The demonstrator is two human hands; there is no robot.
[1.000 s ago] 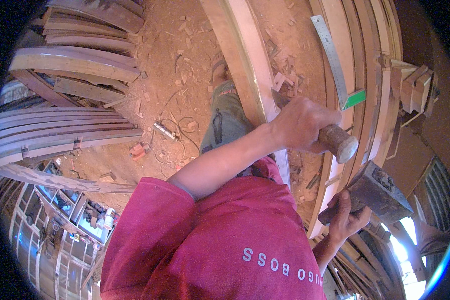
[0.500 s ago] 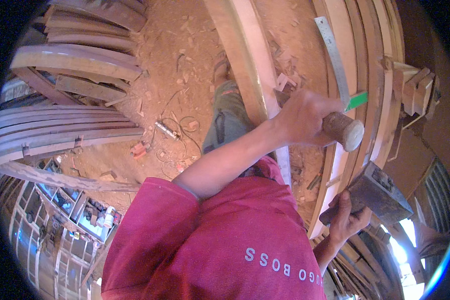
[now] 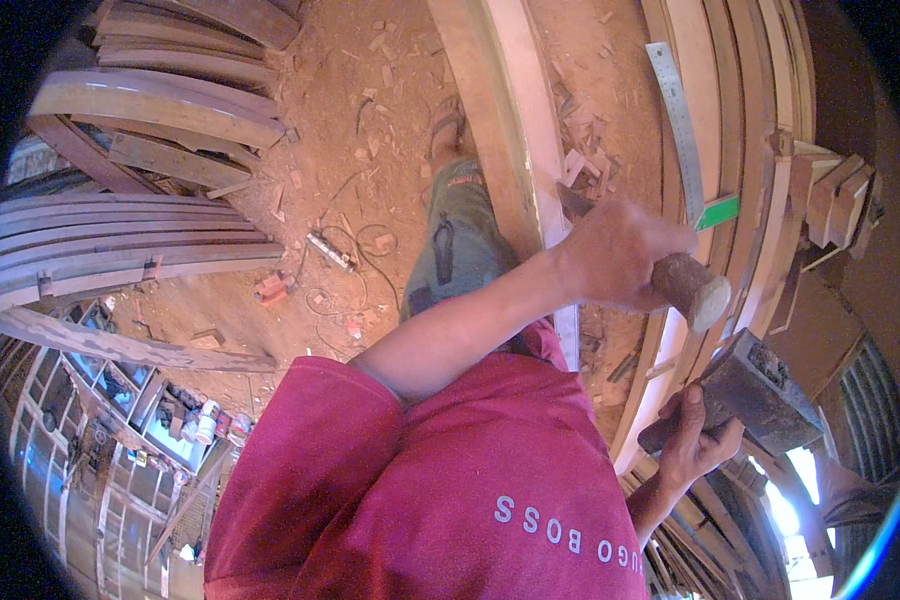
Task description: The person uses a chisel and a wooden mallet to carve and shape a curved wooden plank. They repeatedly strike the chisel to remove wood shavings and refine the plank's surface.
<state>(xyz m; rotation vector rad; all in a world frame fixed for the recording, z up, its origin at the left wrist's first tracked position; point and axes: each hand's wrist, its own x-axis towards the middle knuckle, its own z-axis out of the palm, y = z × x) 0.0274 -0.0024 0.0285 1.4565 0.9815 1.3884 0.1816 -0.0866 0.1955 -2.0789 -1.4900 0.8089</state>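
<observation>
Left hand: the left hand [image 3: 615,250], just past 2 o'clock, is closed in a fist with its fingers wrapped round a wooden-handled steel chisel [image 3: 685,285]; the rounded butt sticks out toward 3 o'clock.
Right hand: the right hand [image 3: 692,440], at 4 o'clock, is curled round the short handle of a dark, block-headed mallet [image 3: 760,390], thumb and fingers near the head.
Chisel: its dark blade points toward 11 o'clock, at the edge of a long, pale wooden beam [image 3: 495,110]; whether the tip touches cannot be told.
Mallet: the head lies beyond the fingers, apart from the chisel butt.
Beam: it runs from 12 o'clock down toward the person's waist.
Square: a silver-bladed try square with a green stock [image 3: 718,212] lies at 2 o'clock on long brown boards [image 3: 700,100]; its blade carries fine marks too small to read.
Shirt: the maroon short-sleeved shirt [image 3: 410,500], at 6 o'clock, bears large pale capital letters toward 5 o'clock, upside down from this view.
Trousers: the grey-green trousers [image 3: 455,235] have a small orange print, unreadable.
Floor: a white power strip [image 3: 330,252] with cable lies toward 10 o'clock on brown earth scattered with wood chips.
</observation>
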